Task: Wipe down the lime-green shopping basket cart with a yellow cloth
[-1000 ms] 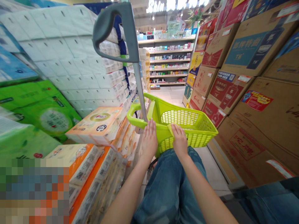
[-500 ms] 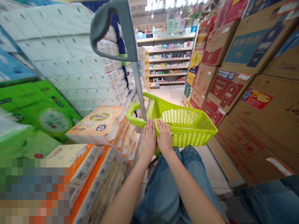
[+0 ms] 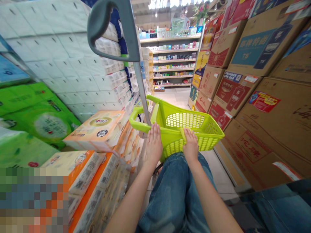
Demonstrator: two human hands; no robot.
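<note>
A lime-green shopping basket (image 3: 170, 111) with lattice sides stands in front of my knees. From its left end rises a metal pole with a grey handle (image 3: 132, 35). My left hand (image 3: 154, 142) lies flat on the near rim by the foot of the pole, fingers straight and together. Farther right along that rim, my right hand (image 3: 190, 145) presses a yellow cloth (image 3: 183, 133) against the basket, its fingers bent over the edge. Most of the cloth is hidden under that hand. No goods show inside the basket.
Stacked cartons (image 3: 267, 129) wall the right side. To the left are white tissue packs (image 3: 73, 64), green packs (image 3: 46, 119) and an orange-and-cream pack (image 3: 97, 129). Shelves (image 3: 173, 61) of small goods stand at the aisle's far end. Someone's denim-clad leg (image 3: 286, 207) is at lower right.
My right hand has slid right along the near rim with the yellow cloth, away from my left hand. The left hand stays by the pole. The view has shifted slightly.
</note>
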